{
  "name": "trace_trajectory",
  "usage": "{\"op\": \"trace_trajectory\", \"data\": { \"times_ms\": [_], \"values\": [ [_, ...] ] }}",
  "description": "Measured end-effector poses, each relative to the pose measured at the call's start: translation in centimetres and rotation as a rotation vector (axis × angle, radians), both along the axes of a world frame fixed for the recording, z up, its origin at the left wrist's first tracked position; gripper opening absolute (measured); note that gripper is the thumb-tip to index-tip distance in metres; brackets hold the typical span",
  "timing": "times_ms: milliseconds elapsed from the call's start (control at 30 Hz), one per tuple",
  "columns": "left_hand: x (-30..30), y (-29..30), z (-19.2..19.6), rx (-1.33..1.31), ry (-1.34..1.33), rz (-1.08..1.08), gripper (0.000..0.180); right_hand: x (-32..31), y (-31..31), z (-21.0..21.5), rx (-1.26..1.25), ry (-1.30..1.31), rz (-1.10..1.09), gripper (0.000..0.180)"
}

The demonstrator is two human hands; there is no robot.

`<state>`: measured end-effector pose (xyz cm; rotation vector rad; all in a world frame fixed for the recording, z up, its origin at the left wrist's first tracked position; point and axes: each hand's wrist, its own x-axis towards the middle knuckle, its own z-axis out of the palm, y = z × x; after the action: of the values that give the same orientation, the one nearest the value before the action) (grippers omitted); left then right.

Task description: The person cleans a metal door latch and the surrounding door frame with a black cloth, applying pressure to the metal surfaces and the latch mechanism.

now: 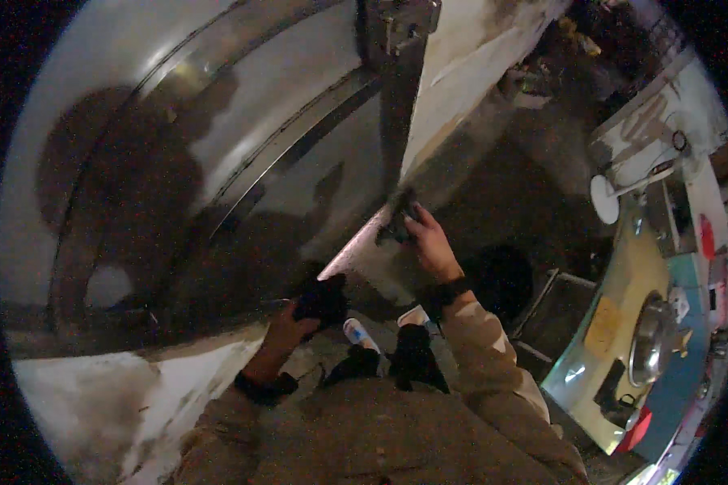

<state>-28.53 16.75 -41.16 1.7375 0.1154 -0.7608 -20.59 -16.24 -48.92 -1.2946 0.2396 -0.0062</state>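
A large rounded shiny metal tank point(243, 145) fills the left and middle of the view. My left hand point(293, 325) is closed around a dark object point(322, 299), pressed near the tank's lower edge. My right hand point(430, 242) reaches up to a small dark fitting point(401, 217) at the foot of a dark vertical bar point(400, 97) on the tank, fingers curled on it. Both wrists wear dark bands and beige sleeves. My shoes point(362, 333) show below on the floor.
A whitish stained wall point(97, 404) sits at lower left. On the right runs a curved counter point(607, 323) with a metal bowl point(651, 339), a red item point(635, 428) and a white round lamp point(605, 198). Dark floor point(534, 202) lies between.
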Motion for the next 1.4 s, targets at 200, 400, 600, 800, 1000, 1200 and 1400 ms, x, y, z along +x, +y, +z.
{"op": "trace_trajectory", "data": {
  "times_ms": [200, 400, 600, 800, 1000, 1200, 1400],
  "values": [
    [-2.3, 4.7, 4.5, 0.199, -0.038, 0.17, 0.054, 8.4, 5.2, 14.2, -0.233, -0.135, 0.188, 0.04],
    [-2.6, 4.7, 11.8, -0.188, 0.04, 0.387, 0.05, 20.6, 4.2, 16.1, -1.637, -0.714, -0.182, 0.036],
    [-7.5, 5.1, 7.8, -0.105, 0.122, 0.602, 0.047, 24.9, 5.1, 18.3, -1.457, -0.837, -0.354, 0.032],
    [-6.5, 2.0, 8.2, -0.08, 0.129, 0.698, 0.044, 28.1, 6.3, 17.8, -0.844, -0.59, -0.538, 0.042],
    [-7.2, 1.5, 5.0, -0.226, 0.054, 0.727, 0.044, 22.8, 19.6, 20.9, -0.716, -0.775, -0.447, 0.033],
    [-9.0, 2.3, 8.1, -0.226, -0.074, 0.835, 0.044, 9.8, 35.3, 18.7, -0.55, -0.713, -0.023, 0.042],
    [-11.0, 4.7, 10.1, -0.192, -0.116, 0.932, 0.045, 5.6, 41.8, 17.3, -0.848, -1.009, 0.294, 0.041]
  ]
}}
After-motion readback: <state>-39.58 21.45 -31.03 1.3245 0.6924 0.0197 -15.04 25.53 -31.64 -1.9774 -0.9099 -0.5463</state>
